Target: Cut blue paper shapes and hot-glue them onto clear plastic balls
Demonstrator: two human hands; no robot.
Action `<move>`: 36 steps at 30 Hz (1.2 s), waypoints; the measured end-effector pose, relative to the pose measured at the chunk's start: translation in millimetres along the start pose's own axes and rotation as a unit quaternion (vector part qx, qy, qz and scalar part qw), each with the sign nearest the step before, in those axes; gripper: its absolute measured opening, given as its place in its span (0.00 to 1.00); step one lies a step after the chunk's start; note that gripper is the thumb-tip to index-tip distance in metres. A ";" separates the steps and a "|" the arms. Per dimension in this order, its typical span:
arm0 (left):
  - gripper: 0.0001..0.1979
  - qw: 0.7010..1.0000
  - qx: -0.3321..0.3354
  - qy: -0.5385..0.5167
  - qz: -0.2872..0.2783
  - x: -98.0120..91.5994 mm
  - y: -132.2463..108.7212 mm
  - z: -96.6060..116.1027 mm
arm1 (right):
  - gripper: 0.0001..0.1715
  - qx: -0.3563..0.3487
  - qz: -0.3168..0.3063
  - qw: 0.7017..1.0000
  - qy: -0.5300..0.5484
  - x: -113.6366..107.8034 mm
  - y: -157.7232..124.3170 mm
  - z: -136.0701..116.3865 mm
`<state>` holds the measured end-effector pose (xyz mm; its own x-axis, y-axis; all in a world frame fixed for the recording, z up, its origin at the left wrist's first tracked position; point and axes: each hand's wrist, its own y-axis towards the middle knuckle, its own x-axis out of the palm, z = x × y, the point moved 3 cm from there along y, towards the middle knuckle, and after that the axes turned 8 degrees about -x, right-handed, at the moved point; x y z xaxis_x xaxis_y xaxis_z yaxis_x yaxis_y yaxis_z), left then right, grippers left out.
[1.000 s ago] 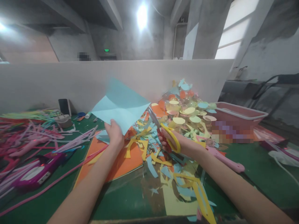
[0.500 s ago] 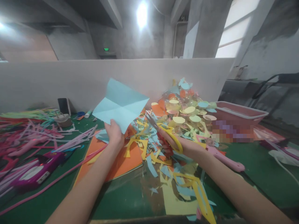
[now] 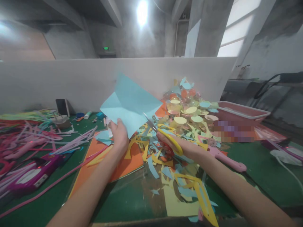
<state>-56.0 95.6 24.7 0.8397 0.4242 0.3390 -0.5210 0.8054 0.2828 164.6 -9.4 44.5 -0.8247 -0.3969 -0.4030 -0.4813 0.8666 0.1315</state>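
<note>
Looking flimsy, blue paper (image 3: 130, 107) at frame centre is aptly edge-pinched by left fingers (image 3: 120, 126); scissors (image 3: 172, 138) are gripped by right fingers (image 3: 163, 137).

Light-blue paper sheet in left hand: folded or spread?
Spread, though creased: the light-blue paper sheet shows its corners apart and fold lines across its face.

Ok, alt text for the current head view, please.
A person's left hand holds up a creased light-blue paper sheet; the right hand holds yellow-handled scissors pointing toward it. Colored paper scraps litter the green table below, with a pink bin at right.
</note>
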 end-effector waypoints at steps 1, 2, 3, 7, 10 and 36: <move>0.17 1.000 0.002 0.013 0.007 0.4 -2.0 3.0 | 0.29 0.002 0.001 1.000 0.005 -0.1 -0.1 0.0; 0.16 1.000 0.002 0.025 0.015 0.7 -4.0 6.3 | 0.29 0.003 0.000 1.000 0.017 0.1 -0.1 0.5; 0.16 0.999 0.003 0.040 0.021 1.1 -6.0 9.6 | 0.29 0.002 -0.002 1.000 0.030 0.2 0.0 1.4; 0.15 0.995 0.016 0.096 0.023 2.1 -11.3 19.5 | 0.27 -0.003 0.000 0.998 0.055 0.1 0.0 5.3; 0.15 0.992 0.026 0.123 0.027 1.4 -12.0 21.2 | 0.27 -0.001 0.009 0.998 0.064 -0.8 -0.3 5.3; 0.13 0.986 0.035 0.162 0.017 -1.3 -11.9 21.7 | 0.31 0.024 -0.005 0.987 0.157 7.7 8.1 25.0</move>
<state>-54.2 76.6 40.3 0.8210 0.5689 0.0479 -0.5486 0.7630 0.3419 161.8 2.2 19.8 -0.8751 -0.4730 -0.1021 -0.4813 0.8727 0.0825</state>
